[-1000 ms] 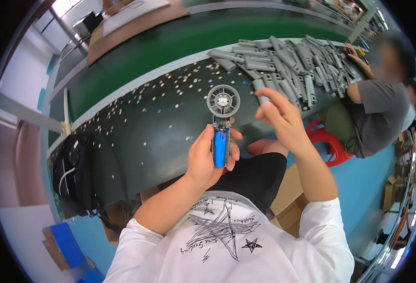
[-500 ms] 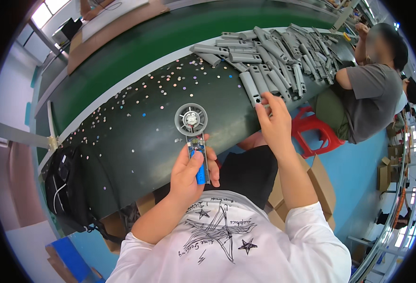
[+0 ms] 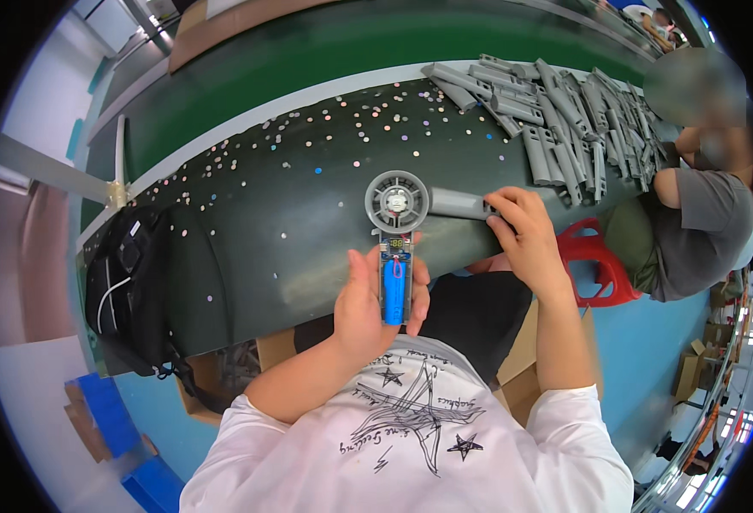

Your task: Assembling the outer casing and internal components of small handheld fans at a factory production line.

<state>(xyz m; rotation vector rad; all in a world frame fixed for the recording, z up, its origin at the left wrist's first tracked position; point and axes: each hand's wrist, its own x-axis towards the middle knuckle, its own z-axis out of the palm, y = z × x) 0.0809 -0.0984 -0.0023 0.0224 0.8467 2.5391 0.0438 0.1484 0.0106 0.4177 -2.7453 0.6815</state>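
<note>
My left hand grips an opened handheld fan by its handle, with the round grey head pointing away from me. A blue cylindrical battery, a small circuit board and a little display show in the handle. My right hand pinches one end of a grey plastic handle cover between thumb and fingers. That cover lies sideways, its other end close to the fan head; whether the two touch I cannot tell.
Many similar grey covers are heaped at the far right of the dark table. Small pale discs are scattered over its far side. A black bag rests at the left. A person sits at the right by a red stool.
My right hand has taken a grey cover from the near edge of the heap and brought it beside the fan. The left thumb has lifted off the battery.
</note>
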